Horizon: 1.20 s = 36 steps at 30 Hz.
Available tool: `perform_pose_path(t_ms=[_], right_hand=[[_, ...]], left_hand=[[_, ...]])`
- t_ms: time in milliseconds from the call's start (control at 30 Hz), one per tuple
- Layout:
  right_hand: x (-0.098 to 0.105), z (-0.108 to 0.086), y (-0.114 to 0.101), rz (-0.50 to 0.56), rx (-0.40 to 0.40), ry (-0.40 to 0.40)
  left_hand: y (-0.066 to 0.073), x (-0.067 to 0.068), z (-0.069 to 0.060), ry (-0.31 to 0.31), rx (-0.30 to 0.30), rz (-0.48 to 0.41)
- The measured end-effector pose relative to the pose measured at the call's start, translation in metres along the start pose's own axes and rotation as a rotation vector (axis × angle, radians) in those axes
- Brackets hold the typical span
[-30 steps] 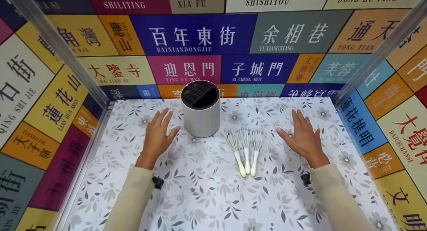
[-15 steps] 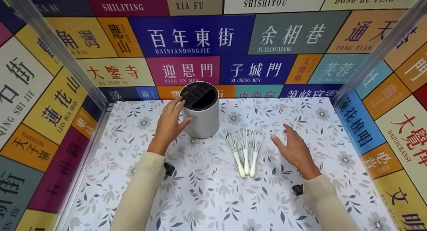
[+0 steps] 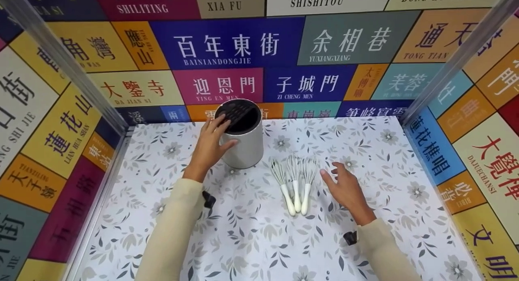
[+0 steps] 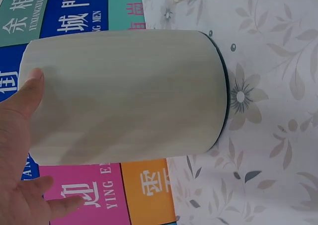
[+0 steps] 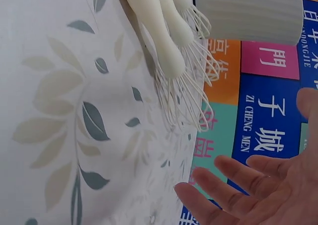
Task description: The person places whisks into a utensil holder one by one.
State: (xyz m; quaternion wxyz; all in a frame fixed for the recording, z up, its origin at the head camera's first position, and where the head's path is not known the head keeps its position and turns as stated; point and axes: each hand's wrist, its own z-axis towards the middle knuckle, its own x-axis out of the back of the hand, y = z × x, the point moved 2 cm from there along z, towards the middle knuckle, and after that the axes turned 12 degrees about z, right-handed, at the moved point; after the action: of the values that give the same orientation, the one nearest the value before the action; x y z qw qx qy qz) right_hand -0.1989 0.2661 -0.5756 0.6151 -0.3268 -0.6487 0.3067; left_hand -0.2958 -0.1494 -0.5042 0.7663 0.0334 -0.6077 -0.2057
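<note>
A white cylindrical utensil holder (image 3: 245,149) with a black slotted top stands upright toward the back. My left hand (image 3: 209,145) touches its upper left side: fingertips lie over the rim and the thumb (image 4: 32,88) is against the wall, without wrapping round it. Three whisks (image 3: 295,187) with cream handles lie side by side right of the holder, their wire heads pointing away from me. To the right of the whisks, my right hand (image 3: 344,187) hovers, fingers loosely bent and holding nothing. The right wrist view shows the whisk handles (image 5: 159,31) close up.
A white cloth with grey leaves and flowers covers the table (image 3: 243,240). Colourful panels with lettering (image 3: 227,41) rise at the back and both sides. Clear corner posts (image 3: 458,58) stand at the far left and right.
My left hand has moved right and away from me onto the utensil holder. My right hand has come left and nearer to me, closer to the whisks. Holder and whisks stay put.
</note>
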Motion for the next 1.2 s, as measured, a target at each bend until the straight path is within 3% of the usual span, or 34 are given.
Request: perform_pose_path(t_ms=[333, 800, 1067, 1200], right_hand=[[-0.023, -0.001, 0.006, 0.070, -0.078, -0.046], [-0.040, -0.002, 0.009, 0.078, -0.116, -0.081], [-0.043, -0.001, 0.005, 0.056, -0.148, -0.037], [-0.048, 0.000, 0.005, 0.125, -0.201, -0.035]], left_hand=[[0.000, -0.003, -0.001, 0.074, -0.041, -0.092], [-0.001, -0.001, 0.002, -0.022, 0.026, -0.179], [-0.004, 0.000, 0.002, -0.020, 0.020, -0.188], [-0.006, -0.001, 0.003, -0.002, 0.012, -0.174]])
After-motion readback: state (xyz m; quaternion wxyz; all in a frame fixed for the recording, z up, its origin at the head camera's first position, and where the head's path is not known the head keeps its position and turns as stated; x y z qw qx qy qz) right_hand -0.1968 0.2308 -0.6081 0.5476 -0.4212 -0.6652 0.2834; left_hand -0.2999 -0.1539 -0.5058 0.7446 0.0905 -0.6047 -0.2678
